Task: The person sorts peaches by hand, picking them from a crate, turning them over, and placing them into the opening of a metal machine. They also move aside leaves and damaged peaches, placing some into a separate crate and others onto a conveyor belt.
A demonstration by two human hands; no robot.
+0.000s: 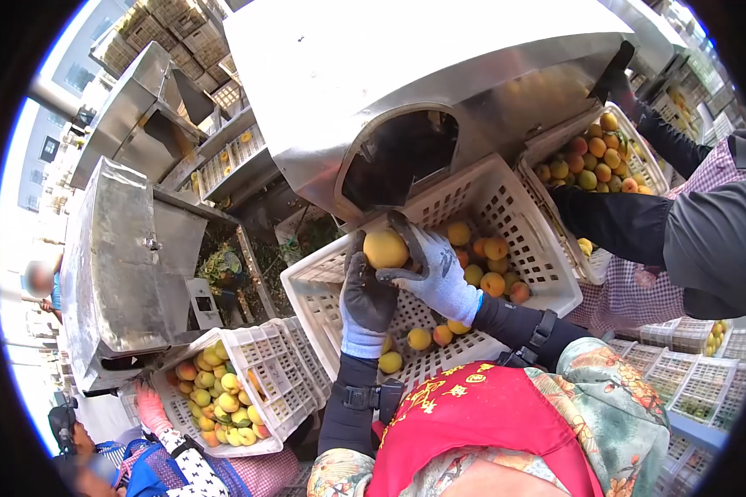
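A large yellow peach [385,248] is held up between both my gloved hands, above a white plastic crate. My left hand [366,298], in a blue and dark grey glove, has its fingers closed along the peach's left side. My right hand [436,267] grips the same fruit from the right, its thumb below and fingers over the top. Under them, the tilted white crate [537,240] contains several yellow-orange peaches [492,284], mostly on its right side, with some near its front edge.
Behind the crate stands a metal machine with a dark chute opening [398,157]. Another peach crate [290,377] is at lower left, where a co-worker's pink-gloved hand [151,407] touches it. At right, another person's dark sleeve [617,219] reaches across a full crate [547,153].
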